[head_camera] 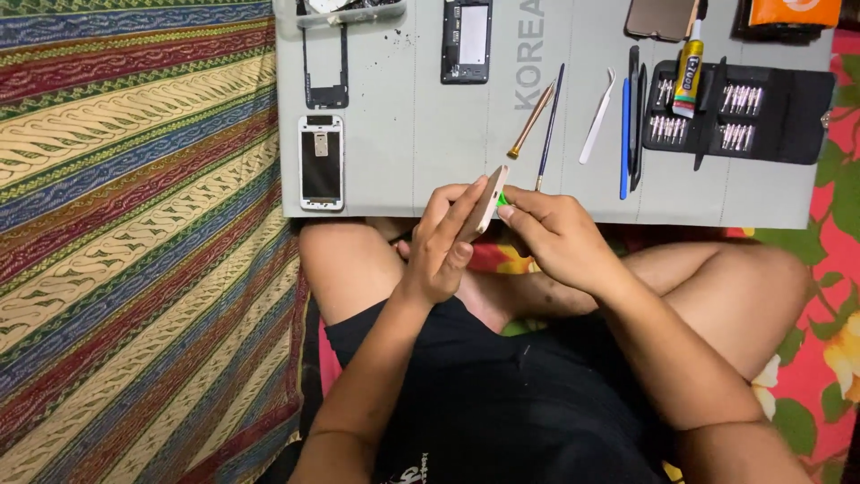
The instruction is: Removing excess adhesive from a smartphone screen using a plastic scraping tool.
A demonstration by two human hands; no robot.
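Head view, looking down: a slim pale phone body sits edge-on just below the middle of the frame, over the near edge of a grey work mat. The left hand clasps it, fingers curled around its back and thumb along the near side. The right hand pinches a small green pick between thumb and forefinger, its tip touching the phone's edge. Judging from this, the step is prying at a seam, and it goes best with the pick kept shallow and slid along the edge, not levered hard, while the left hand braces without flexing the body. Outward on the mat, 1 brass-handled screwdriver, a dark thin tool, white tweezers and a blue spudger lie above the hands. A black bit case with a glue tube across it sits upper right. A white phone frame lies centre left, a dark frame and an opened phone above. Patterned striped cloth fills the left of the frame.
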